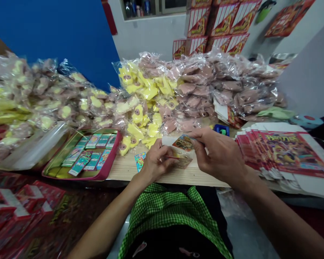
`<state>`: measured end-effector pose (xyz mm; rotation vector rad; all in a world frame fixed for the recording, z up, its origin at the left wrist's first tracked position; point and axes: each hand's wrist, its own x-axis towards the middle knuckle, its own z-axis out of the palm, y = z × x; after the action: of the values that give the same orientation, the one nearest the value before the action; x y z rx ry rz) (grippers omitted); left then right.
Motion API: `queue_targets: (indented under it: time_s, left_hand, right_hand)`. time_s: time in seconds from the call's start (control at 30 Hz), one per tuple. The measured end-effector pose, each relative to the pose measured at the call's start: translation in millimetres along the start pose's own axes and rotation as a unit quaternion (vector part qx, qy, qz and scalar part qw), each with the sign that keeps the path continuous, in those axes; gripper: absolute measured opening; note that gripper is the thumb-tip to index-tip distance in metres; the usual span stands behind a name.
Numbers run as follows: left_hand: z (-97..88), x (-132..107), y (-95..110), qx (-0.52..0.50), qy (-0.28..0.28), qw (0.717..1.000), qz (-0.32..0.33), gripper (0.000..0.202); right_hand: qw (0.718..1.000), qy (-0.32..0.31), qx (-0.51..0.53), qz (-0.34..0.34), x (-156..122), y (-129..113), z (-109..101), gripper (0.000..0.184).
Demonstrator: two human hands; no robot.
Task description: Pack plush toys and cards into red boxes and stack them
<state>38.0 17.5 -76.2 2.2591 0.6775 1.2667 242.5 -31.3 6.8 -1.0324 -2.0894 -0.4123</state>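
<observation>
Over the wooden table edge, my right hand (216, 154) pinches a printed card (184, 142) with a colourful picture and a white part, between thumb and fingers. My left hand (158, 160) is closed on a small see-through packet (183, 161) just below that card; what the packet contains is hard to make out. The two hands are close together, with the card and packet between them. On the table by my left wrist lies a small bright card (140, 161).
A pink-rimmed tray (116, 151) holding several green cards stands left. Bagged yellow toys (148, 86) and bagged pinkish toys (197, 90) are heaped behind. Flat printed boxes (283, 151) are stacked at right, near a blue tape dispenser (221, 130). Red boxes (221, 23) rise at the back.
</observation>
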Motion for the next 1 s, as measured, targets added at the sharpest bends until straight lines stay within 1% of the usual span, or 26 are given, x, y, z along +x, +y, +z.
queue_targets:
  time_s: [0.1, 0.17, 0.23, 0.27, 0.33, 0.4, 0.5, 0.57, 0.63, 0.7, 0.8, 0.87, 0.93, 1.0]
  left_hand:
    - [-0.1, -5, -2, -0.015, 0.009, 1.0, 0.009, 0.018]
    - [-0.8, -5, -2, -0.013, 0.015, 1.0, 0.015, 0.017]
    - [-1.0, -4, -2, -0.003, 0.011, 1.0, 0.011, 0.014]
    - [-0.8, -4, -2, 0.001, 0.007, 1.0, 0.004, 0.013]
    - [0.0, -4, -2, 0.002, 0.003, 1.0, -0.008, 0.012]
    - [1.1, -4, -3, -0.004, 0.004, 1.0, -0.018, 0.014]
    - [2.3, -4, -5, -0.007, -0.004, 1.0, -0.018, 0.013]
    - [2.8, -5, -6, -0.006, -0.004, 1.0, -0.011, 0.013]
    - [3.1, -5, -5, -0.01, 0.003, 1.0, -0.004, 0.015]
    - [3.4, -5, -4, -0.018, 0.008, 1.0, -0.001, 0.017]
    - [4.4, -4, -3, -0.025, 0.02, 0.999, -0.002, 0.017]
    - [5.6, -5, -3, -0.029, 0.029, 0.999, -0.001, 0.017]
    - [6.7, -5, -4, -0.036, 0.032, 0.999, 0.002, 0.017]
    - [7.3, -6, -5, -0.044, 0.028, 0.999, 0.002, 0.019]
  right_hand:
    - [0.998, -0.02, 0.003, -0.054, -1, 2, 5, 0.025]
    - [0.994, -0.035, -0.013, -0.099, -2, 2, 8, 0.022]
    - [0.991, -0.051, -0.041, -0.121, -5, 0, 10, 0.019]
    - [0.99, -0.06, -0.055, -0.115, -8, -2, 10, 0.017]
    - [0.99, -0.085, -0.081, -0.073, -14, -4, 12, 0.015]
    - [0.991, -0.106, -0.084, -0.023, -19, -3, 13, 0.021]
    - [0.995, -0.087, -0.037, 0.042, -23, 1, 11, 0.026]
    - [0.994, -0.076, -0.028, 0.072, -21, 3, 8, 0.028]
    - [0.992, -0.089, -0.053, 0.076, -17, 0, 6, 0.026]
    - [0.989, -0.106, -0.087, 0.059, -12, -5, 6, 0.021]
    - [0.986, -0.094, -0.141, 0.004, -10, -15, 8, 0.022]
    - [0.984, -0.083, -0.155, -0.02, -12, -17, 10, 0.023]
    - [0.987, -0.087, -0.136, -0.004, -14, -15, 11, 0.02]
    - [0.99, -0.087, -0.104, 0.039, -14, -9, 9, 0.012]
